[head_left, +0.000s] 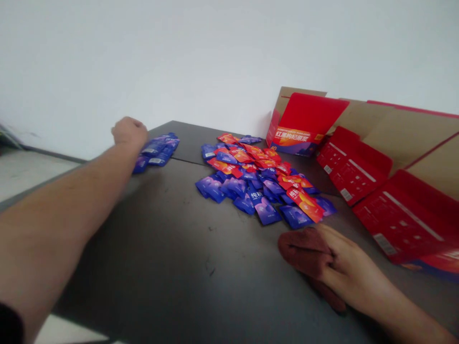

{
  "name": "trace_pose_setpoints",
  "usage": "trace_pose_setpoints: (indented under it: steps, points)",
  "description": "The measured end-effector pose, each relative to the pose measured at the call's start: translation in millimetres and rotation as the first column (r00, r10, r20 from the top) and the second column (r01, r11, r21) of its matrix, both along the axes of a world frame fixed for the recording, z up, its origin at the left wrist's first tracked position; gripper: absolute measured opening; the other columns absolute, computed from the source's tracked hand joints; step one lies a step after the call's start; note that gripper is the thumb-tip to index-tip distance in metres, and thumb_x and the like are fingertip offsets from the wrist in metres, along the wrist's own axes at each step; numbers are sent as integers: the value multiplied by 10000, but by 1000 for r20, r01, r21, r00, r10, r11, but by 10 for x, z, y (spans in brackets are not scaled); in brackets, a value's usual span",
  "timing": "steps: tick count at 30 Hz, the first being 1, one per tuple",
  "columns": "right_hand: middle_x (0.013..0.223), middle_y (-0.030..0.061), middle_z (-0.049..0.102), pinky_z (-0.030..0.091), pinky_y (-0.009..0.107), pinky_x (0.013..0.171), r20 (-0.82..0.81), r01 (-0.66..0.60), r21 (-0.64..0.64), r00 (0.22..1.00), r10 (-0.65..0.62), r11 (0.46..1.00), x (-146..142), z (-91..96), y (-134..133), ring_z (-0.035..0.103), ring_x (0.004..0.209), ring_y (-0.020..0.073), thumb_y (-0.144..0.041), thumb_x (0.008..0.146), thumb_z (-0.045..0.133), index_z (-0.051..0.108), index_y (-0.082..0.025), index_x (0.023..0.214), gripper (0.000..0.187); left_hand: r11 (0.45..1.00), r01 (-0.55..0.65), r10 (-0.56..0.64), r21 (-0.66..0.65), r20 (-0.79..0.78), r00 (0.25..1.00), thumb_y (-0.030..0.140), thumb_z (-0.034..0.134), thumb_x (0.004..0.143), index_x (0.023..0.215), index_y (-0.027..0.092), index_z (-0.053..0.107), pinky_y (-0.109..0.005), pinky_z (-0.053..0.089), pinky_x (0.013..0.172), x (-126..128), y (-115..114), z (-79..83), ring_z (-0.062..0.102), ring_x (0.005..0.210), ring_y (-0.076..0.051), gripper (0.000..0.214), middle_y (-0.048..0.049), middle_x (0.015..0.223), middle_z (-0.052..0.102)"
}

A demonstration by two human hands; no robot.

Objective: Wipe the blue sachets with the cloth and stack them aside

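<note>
My right hand [349, 267] is closed round a brown cloth [304, 251] on the dark table, just in front of a heap of small pouches. My left hand [129, 131] is stretched out to the table's far left edge. Its fingers are curled in, and whatever they may hold is hidden. Right beside that wrist lies a small group of blue pouches [160, 149]. Blue pouches [265, 209] and red pouches [306, 203] are mixed together in the larger heap at the middle.
An open red carton [296, 126] with Chinese lettering stands behind the heap. More open red cartons [412, 215] line the right side, their flaps raised. The dark table [161, 248] meets a white wall [215, 57] at the back.
</note>
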State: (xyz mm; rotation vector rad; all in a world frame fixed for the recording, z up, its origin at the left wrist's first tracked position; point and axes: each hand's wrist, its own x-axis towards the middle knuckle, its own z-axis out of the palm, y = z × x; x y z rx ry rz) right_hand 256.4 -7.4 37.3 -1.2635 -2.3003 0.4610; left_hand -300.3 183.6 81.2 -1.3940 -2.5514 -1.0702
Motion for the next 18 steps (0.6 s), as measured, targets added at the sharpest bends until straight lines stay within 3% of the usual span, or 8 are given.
trace_pose_setpoints:
  steps: [4,7,11,14,18]
  points:
    - [852,44,683,528,348,664,0,-6,-2,1000,6,1000,18,10,-20,662,774,233,-261,794,634,631,-248,843,51,990,122,-122,68,-2,993,252,469,1027,1356,40,616,-349,429,1035,386,-187,81,528,1007,-161,418,-140,1339,659]
    - [962,54,716,532,364,746,-9,-14,-18,1000,14,1000,31,9,-31,686,854,246,-241,797,649,695,-240,1010,218,950,310,-311,49,28,950,360,534,1003,1336,60,637,-282,469,871,848,-396,57,542,845,-123,461,-103,1186,732]
    - [981,39,732,521,355,777,-40,-24,-9,999,24,1000,45,2,-35,688,873,236,-203,791,650,722,-246,1090,311,788,614,-614,-51,13,789,401,627,914,1131,143,743,-265,460,728,1547,-745,12,604,764,-151,357,-46,947,766]
    - [1006,35,751,524,351,831,-58,-60,9,996,60,998,49,1,-38,698,924,235,-197,785,665,730,-234,1111,334,707,681,-704,-192,-99,703,372,636,870,986,187,740,-291,463,700,2037,-989,-21,656,760,-187,242,-34,865,762]
    - [1171,31,761,513,352,929,-103,-118,30,987,121,993,55,-5,-41,701,1069,231,-198,840,652,728,-257,1232,404,619,733,-785,-282,-186,591,347,561,915,1005,187,727,-288,504,743,2533,-1187,-108,706,814,-198,248,-53,910,784]
